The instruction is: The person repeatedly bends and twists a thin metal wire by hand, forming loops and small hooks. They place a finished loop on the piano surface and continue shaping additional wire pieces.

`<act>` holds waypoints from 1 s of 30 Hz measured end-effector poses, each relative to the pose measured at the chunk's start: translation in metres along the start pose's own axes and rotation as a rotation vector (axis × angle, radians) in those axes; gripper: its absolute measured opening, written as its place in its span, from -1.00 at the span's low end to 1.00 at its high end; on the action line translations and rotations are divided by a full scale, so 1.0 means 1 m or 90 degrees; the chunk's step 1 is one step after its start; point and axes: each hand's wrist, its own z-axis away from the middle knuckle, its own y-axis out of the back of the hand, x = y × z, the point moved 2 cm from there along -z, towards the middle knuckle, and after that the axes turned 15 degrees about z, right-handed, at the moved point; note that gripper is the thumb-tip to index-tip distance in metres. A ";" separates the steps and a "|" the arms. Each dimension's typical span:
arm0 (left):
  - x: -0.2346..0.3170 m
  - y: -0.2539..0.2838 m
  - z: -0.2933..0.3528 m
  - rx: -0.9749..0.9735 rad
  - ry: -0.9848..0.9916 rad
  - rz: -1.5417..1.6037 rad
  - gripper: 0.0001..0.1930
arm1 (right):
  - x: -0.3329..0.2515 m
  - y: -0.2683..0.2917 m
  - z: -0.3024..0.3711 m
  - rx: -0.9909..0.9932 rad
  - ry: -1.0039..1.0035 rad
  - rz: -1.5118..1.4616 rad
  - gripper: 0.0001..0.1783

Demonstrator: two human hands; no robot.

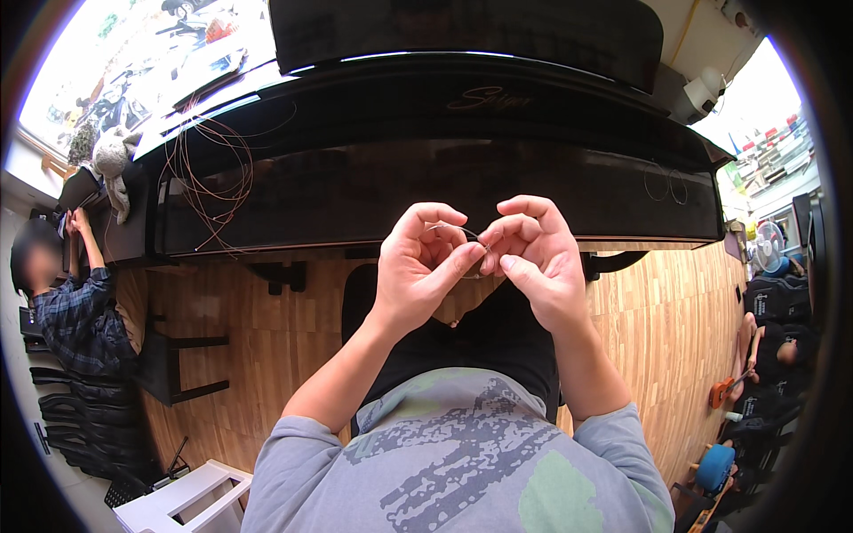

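In front of my chest, both hands are raised close together by the near edge of a black piano (pixel 391 200). A thin metal string (pixel 460 230) runs between them. My left hand (pixel 410 266) pinches it between thumb and fingers. The fingertips of my right hand (pixel 544 266) close on the same string, close to the left thumb. Part of the string curves below the fingers; its exact path is too fine to follow. On the piano at left lies a loose coil of copper-coloured strings (pixel 248 169), some hanging over the edge. A smaller wire coil (pixel 685 188) rests at right.
At far left a person in a checked shirt (pixel 75 306) sits by a grey plush toy (pixel 112 155). A dark chair (pixel 182 360) and white stool (pixel 182 502) stand at left. People with a small orange ukulele (pixel 720 393) and a blue round seat (pixel 715 466) are at right.
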 end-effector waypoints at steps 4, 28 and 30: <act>0.001 -0.003 0.000 0.023 -0.014 -0.005 -0.76 | -0.004 -0.001 -0.001 0.004 -0.042 -0.017 -0.43; -0.008 0.004 0.004 -0.010 0.060 0.048 -0.73 | 0.002 0.022 -0.014 0.088 0.021 0.165 -0.84; -0.009 0.004 0.004 0.015 0.063 0.013 -0.73 | 0.001 0.022 -0.014 0.081 0.018 0.123 -0.85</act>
